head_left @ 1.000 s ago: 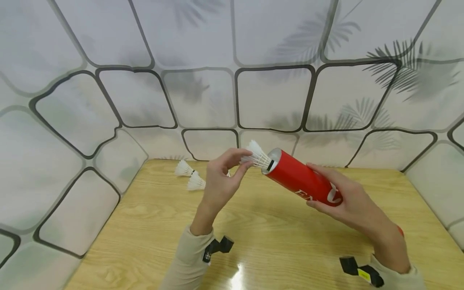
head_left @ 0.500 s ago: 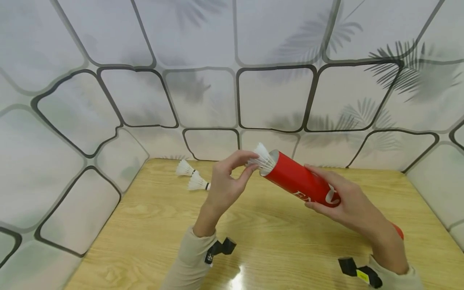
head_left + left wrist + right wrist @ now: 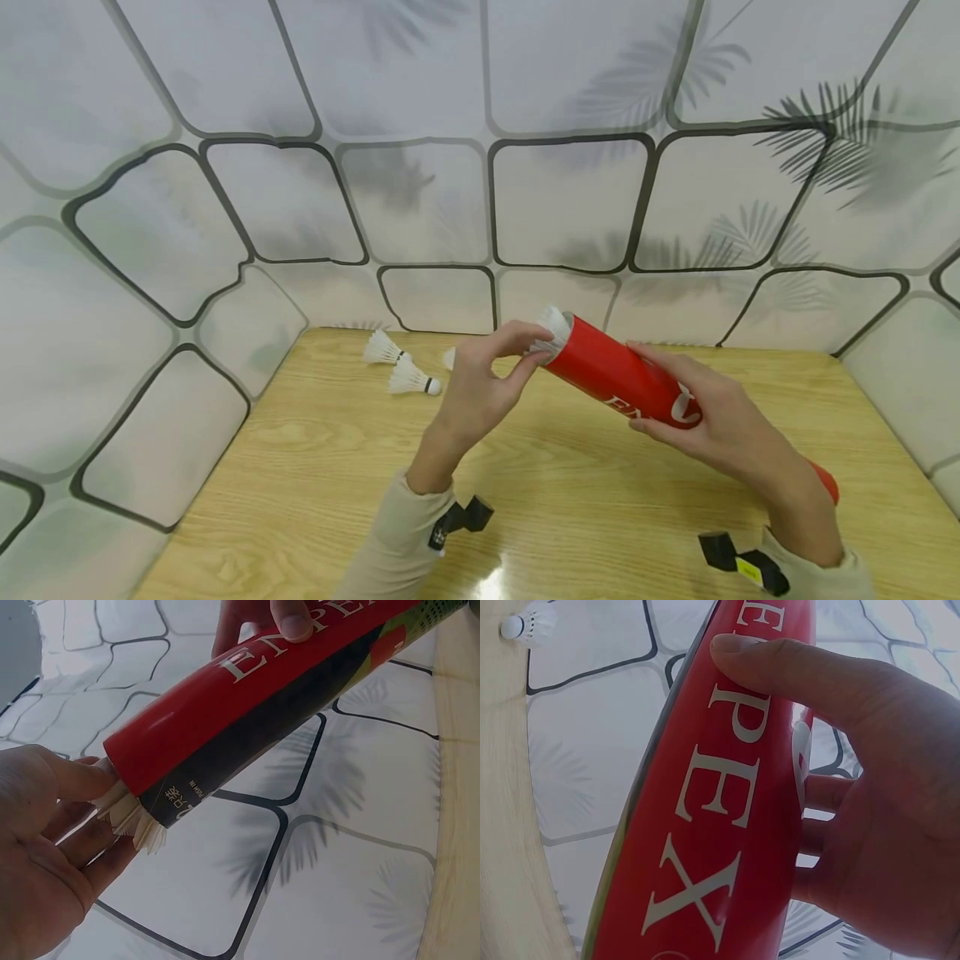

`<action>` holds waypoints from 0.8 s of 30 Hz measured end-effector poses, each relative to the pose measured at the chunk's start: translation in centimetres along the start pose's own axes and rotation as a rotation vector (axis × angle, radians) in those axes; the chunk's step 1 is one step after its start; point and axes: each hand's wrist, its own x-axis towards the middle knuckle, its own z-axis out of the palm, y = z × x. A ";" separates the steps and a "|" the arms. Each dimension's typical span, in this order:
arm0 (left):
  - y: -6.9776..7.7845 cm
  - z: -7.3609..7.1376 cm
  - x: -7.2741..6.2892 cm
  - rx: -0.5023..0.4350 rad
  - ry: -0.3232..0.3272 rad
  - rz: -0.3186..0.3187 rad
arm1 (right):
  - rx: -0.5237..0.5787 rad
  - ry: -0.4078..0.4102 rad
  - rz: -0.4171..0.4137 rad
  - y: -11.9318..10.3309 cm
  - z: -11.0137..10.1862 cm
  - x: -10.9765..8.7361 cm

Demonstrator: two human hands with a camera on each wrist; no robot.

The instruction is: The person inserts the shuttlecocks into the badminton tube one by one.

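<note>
My right hand grips a red shuttlecock tube round its body, tilted with the mouth up and to the left. In the right wrist view the thumb lies across the tube's white lettering. At the mouth, my left hand pinches the feathered skirt of a white shuttlecock between thumb and fingers. Most of this shuttlecock sits inside the tube. Only its feather tips stick out at the rim in the left wrist view; the cork end is hidden.
Two shuttlecocks lie on the wooden table left of the hands. Part of another white thing shows behind the left hand. A red object is partly hidden by the right forearm. A patterned cloth wall stands behind the table.
My left hand has moved right and slightly down, pushing the shuttlecock deeper into the tube until little more than its feather tips show. The right hand and tube have hardly moved.
</note>
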 end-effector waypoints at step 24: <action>0.8 -0.3 0.1 -0.118 -0.062 -0.047 | 0.019 -0.004 -0.028 -0.8 -0.4 0.0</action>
